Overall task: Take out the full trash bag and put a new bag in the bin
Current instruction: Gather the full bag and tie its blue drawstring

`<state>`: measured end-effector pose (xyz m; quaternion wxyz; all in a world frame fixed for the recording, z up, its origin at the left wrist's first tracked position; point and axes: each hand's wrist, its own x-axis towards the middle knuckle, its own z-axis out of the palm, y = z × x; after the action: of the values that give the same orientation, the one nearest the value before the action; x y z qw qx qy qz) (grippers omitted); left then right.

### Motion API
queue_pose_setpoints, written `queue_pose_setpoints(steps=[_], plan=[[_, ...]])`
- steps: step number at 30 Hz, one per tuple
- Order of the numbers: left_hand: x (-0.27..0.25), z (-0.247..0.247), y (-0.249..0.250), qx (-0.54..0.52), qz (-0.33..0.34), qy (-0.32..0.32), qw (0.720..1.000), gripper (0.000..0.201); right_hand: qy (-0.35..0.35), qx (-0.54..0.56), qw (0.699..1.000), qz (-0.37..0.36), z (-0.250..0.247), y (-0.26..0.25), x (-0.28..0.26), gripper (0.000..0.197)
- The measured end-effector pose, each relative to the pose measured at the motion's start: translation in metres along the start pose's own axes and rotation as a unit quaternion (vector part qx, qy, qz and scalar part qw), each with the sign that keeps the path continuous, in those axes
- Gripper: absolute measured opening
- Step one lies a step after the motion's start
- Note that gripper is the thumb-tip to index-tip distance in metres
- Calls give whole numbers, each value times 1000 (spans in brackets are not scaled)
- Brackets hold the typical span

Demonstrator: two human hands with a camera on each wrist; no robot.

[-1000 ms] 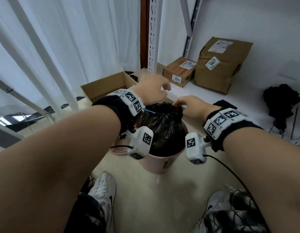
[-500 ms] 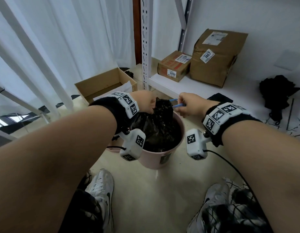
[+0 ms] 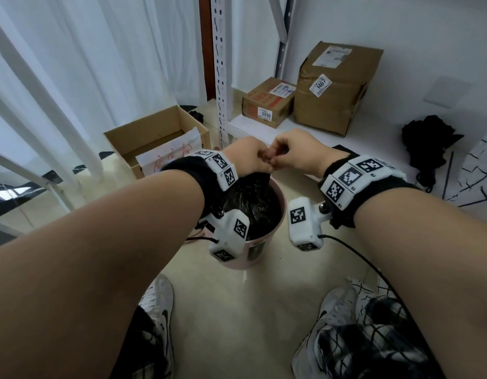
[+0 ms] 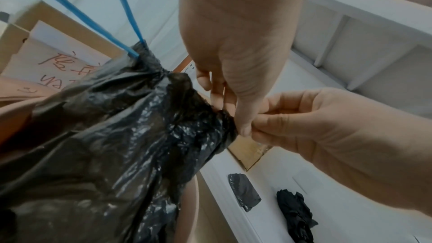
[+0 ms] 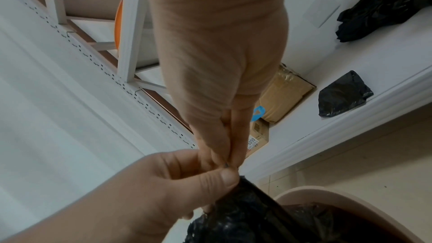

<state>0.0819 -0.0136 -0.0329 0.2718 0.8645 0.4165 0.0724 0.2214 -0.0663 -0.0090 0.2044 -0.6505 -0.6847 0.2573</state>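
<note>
A black trash bag (image 3: 253, 203) sits in the pink bin (image 3: 281, 199) on the floor, its top gathered into a neck. My left hand (image 3: 264, 161) and right hand (image 3: 276, 157) meet above the bin. Each pinches the same bunched edge of the trash bag (image 4: 117, 145). In the left wrist view the left hand (image 4: 231, 110) comes down from above and the right hand (image 4: 259, 123) from the right. The blue drawstring (image 4: 81, 16) runs up from the bag's far side. A folded black bag (image 5: 343, 93) lies on the low white shelf (image 5: 385, 58).
An open cardboard box (image 3: 155, 138) stands on the floor, left of the bin. Two taped parcels (image 3: 267, 102) (image 3: 335, 88) and a black bundle (image 3: 428, 143) sit on the shelf behind. The white shelf post (image 3: 220, 77) rises just beyond my hands. My shoes (image 3: 157, 305) flank the bin.
My right hand had been pulling the blue drawstring to the right. Both hands have since come together and now pinch the bag's gathered top, which stands higher above the bin.
</note>
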Motion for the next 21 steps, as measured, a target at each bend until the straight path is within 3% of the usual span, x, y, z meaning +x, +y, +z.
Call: queue_pose_setpoints(steps=[6,11,15,19,21], plan=[[0,2,-4,63,-14,0,998,13,-15,-151,988,15,-4,7,3,22],[-4,-4,-13,88,-48,11,995,19,23,-188,979,75,-6,13,8,26],[-5,-8,-13,111,-53,-38,992,29,43,-263,955,130,1,2,6,13],[-8,-9,-16,133,-53,-45,989,15,33,-342,931,120,9,-10,5,11],[-10,-12,-24,99,-53,-36,993,20,36,-363,926,98,7,-8,7,19]])
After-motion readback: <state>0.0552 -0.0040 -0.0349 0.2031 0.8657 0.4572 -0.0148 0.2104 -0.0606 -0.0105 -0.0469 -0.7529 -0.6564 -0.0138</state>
